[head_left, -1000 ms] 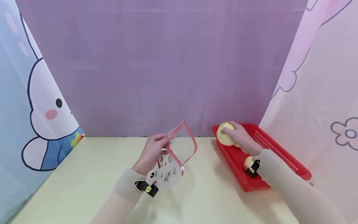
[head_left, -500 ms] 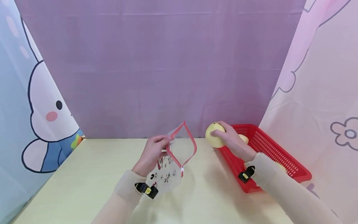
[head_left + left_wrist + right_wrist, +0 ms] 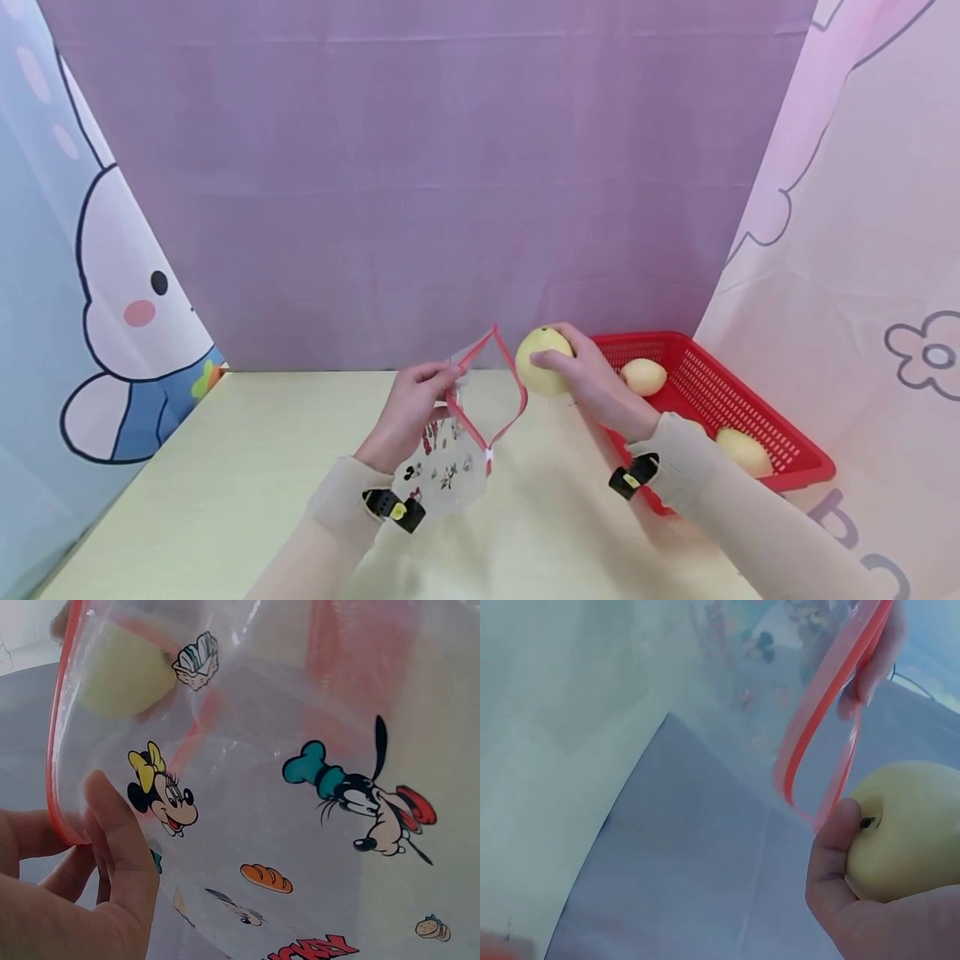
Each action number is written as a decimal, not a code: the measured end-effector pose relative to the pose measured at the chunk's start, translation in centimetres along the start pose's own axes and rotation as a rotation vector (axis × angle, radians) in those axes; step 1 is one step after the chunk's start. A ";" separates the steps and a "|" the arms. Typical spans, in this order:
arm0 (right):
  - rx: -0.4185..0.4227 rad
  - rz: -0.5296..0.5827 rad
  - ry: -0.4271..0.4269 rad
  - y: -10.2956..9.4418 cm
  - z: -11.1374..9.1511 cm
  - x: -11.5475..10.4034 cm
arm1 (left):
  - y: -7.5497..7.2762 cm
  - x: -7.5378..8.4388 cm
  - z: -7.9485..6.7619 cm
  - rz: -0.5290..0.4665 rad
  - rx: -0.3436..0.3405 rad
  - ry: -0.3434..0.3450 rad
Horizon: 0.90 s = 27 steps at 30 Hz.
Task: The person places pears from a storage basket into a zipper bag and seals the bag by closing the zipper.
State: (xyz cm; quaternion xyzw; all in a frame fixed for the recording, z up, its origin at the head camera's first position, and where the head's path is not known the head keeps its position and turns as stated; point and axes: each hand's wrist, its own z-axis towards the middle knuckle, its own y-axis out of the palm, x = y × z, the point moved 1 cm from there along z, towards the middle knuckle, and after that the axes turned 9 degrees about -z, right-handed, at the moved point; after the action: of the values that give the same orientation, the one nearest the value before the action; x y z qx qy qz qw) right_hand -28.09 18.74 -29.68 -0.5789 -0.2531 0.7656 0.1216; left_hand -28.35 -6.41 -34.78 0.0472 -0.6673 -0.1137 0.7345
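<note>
My left hand (image 3: pixel 401 412) pinches the rim of a clear plastic zip bag (image 3: pixel 453 479) with red zip edges, a white slider and cartoon prints. The bag hangs with its mouth spread in a diamond facing right. A large pale yellow pear (image 3: pixel 536 382) is gripped by my right hand (image 3: pixel 600 392), just right of the bag's mouth. In the right wrist view the pear (image 3: pixel 915 832) shows its stem dimple by the thumb, close to the red zip edge (image 3: pixel 817 720). The left wrist view shows the pear (image 3: pixel 124 671) through the printed film.
A red slotted plastic basket (image 3: pixel 813 473) stands at the right of the pale table (image 3: pixel 225 500). Inside it lie a pear (image 3: pixel 643 377) at the back and another pear (image 3: pixel 744 452) near the front. A purple cloth (image 3: pixel 450 167) closes off the back.
My right hand has carried the pear left, from over the basket to beside the bag's mouth, uncovering pears in the basket. My left hand and the bag have stayed in place.
</note>
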 end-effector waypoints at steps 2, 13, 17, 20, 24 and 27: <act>-0.003 0.013 -0.002 0.5 0.1 -0.4 | 0.0 0.0 0.0 0.003 -0.001 -0.001; -0.084 0.030 -0.083 3.1 0.5 -1.1 | 0.3 0.0 0.1 0.041 -0.020 0.001; -0.124 -0.004 -0.092 3.8 0.4 -0.9 | 0.3 0.0 0.0 0.029 -0.020 0.012; -0.128 -0.071 -0.097 4.1 0.4 -0.9 | 0.3 0.0 0.0 0.020 -0.014 0.019; -0.144 -0.176 -0.109 4.4 0.4 -1.0 | 0.2 0.2 0.0 0.010 -0.008 0.029; -0.159 -0.242 -0.115 4.5 0.4 -1.1 | 0.2 0.3 0.0 0.013 -0.005 0.035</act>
State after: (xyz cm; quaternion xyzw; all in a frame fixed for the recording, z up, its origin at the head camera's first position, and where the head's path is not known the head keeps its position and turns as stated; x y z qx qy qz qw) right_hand -27.68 14.31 -31.05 -0.5071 -0.3874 0.7547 0.1521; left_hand -28.30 -6.28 -34.45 0.0430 -0.6544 -0.1099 0.7469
